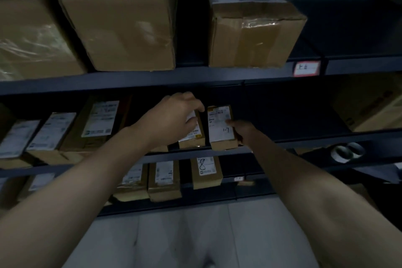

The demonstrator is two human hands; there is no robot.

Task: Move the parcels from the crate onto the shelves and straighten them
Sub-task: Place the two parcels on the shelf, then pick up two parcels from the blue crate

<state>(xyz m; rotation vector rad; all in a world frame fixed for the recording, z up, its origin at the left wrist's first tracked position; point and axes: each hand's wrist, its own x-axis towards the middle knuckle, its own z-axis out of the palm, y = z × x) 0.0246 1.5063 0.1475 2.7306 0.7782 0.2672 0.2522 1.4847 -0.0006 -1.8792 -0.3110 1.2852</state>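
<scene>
Head view, dim light. Two small cardboard parcels stand upright, just beside each other, at the near edge of the middle shelf [315, 140]; the crate is out of view.

The left hand [180, 115] grips the left parcel [194, 136], fingers curled over its top edge and thumb on its label. The right hand [241, 130] is at the right side of the right parcel [220, 126], thumb tip on the label. Its fingers are hidden behind the box, so whether it clamps or merely steadies cannot be told.

Hazards:
- Both parcels are tall and narrow, and they sit close to the shelf's near lip. Drawing either toward the viewer while squaring it could tip it over the lip onto the lower-shelf parcels [206, 169].
- The gap between the two is narrow, so twisting one would likely skew the other.

Writing:
- Each parcel carries a white printed shipping label, its text too blurred to read.
- The right parcel's label bears a handwritten "1-7".
- One lower-shelf label shows a pen loop resembling "8".
- A red-bordered tag [304, 68] on the upper shelf's edge, below the large cartons [121, 19], holds illegible handwriting.
</scene>
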